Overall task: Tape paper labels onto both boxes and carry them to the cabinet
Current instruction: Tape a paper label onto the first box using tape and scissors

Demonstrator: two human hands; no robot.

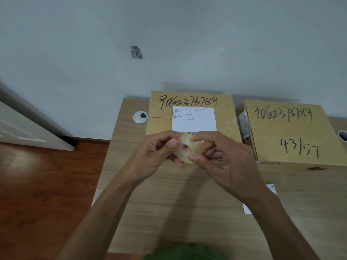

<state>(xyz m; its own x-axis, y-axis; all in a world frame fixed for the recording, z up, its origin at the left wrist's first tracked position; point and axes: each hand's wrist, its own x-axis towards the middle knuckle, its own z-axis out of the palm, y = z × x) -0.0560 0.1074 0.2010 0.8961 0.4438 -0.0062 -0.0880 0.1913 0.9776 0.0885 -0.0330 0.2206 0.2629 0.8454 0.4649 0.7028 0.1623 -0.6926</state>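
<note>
Centrally, in the head view, both hands hold a roll of clear tape (186, 148) above the wooden surface (169, 203), just in front of the left box (191, 117). The left hand (155, 152) comes in from 7 o'clock; its thumb lies on the roll's face beside the core hole and its fingers curl under the roll. The right hand (223, 156) comes in from 5 o'clock; its thumb presses the lower rim of the roll and its fingers arch over the upper rim. Both hands are thus grasping the tape roll.

At 12 o'clock from the hands, the left box carries a handwritten number along its far edge and a white paper label (194, 119) lying flat on its lid; whether the label is fastened cannot be told. At 2 o'clock stands the right box (289, 132), close beside the first, marked with the same number and "43/57". A second paper label (259, 201) lies on the surface at 4 o'clock, partly hidden by the right forearm.

A round white cable grommet (140, 116) sits in the surface at 10 o'clock, left of the left box. Reddish wood floor (47, 184) lies at 8 o'clock; a pale wall (169, 44) fills the upper half.
</note>
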